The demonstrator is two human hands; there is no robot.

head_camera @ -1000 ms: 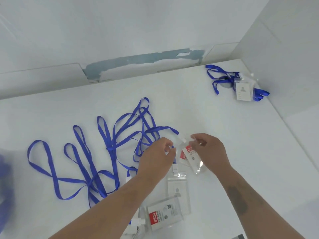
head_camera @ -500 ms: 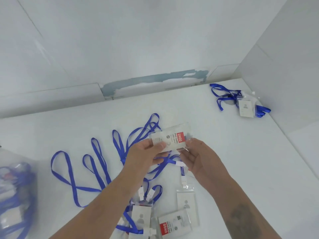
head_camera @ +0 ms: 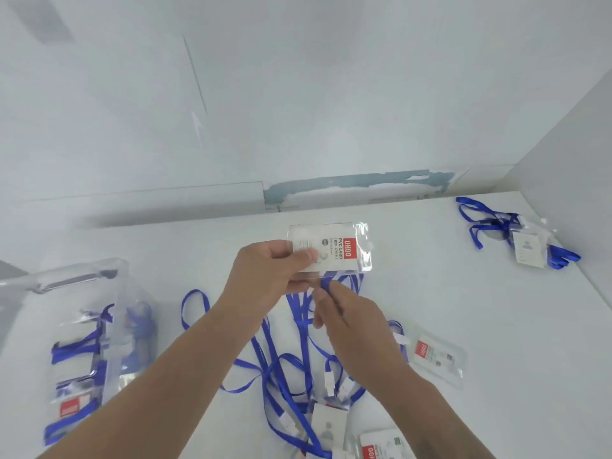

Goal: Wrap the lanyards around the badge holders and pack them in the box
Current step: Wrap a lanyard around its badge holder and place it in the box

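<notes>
**Badge Holder Raised, Lanyard Pinched Beneath It**

Since the earlier frame, both hands have lifted higher above the table point(head_camera: 463, 309). Badge holder point(head_camera: 334, 246): held sideways in the air, gripped at its near end by the left hand point(head_camera: 268, 276), thumb on its face. Blue lanyard point(head_camera: 326, 283): pinched by the right hand point(head_camera: 351, 319) just below the holder, trailing down to the tangled straps. Loose holders lie near the right forearm. Clear box point(head_camera: 82, 342), at left, contains wrapped sets. One bundle point(head_camera: 526, 246) lies at far right.

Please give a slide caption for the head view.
Left hand holds a badge holder; right hand pinches its blue lanyard.
</notes>
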